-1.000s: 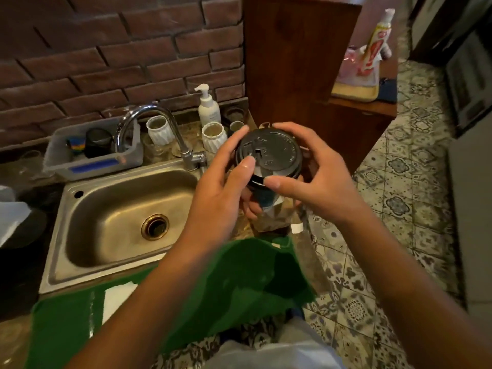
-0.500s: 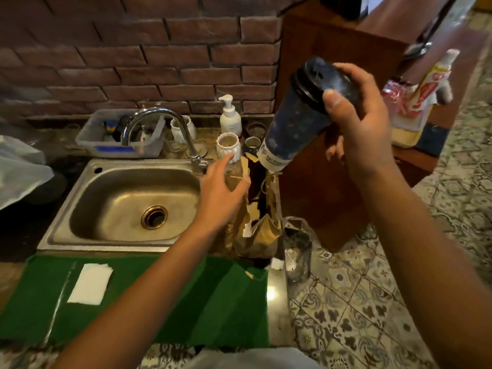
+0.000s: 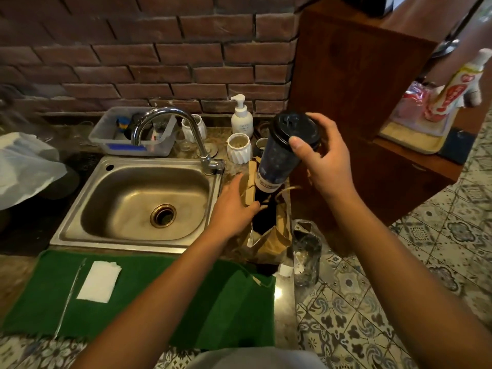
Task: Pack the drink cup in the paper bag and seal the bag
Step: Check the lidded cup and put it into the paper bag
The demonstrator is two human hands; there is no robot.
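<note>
A dark drink cup with a black lid is tilted above the open mouth of a brown paper bag. The cup's white bottom rim sits right at the bag's opening. My right hand grips the cup near its lid. The bag stands on the counter to the right of the sink. My left hand holds the bag's left edge and keeps the mouth spread. The inside of the bag is dark and I cannot see into it.
A steel sink with a tap lies to the left. White cups, a soap pump bottle and a plastic tub stand behind. A green mat with a white napkin is near me. A glass jar stands right of the bag.
My right hand has lowered the cup from up high down to the bag's mouth. My left hand has moved from the cup to the bag's edge.
</note>
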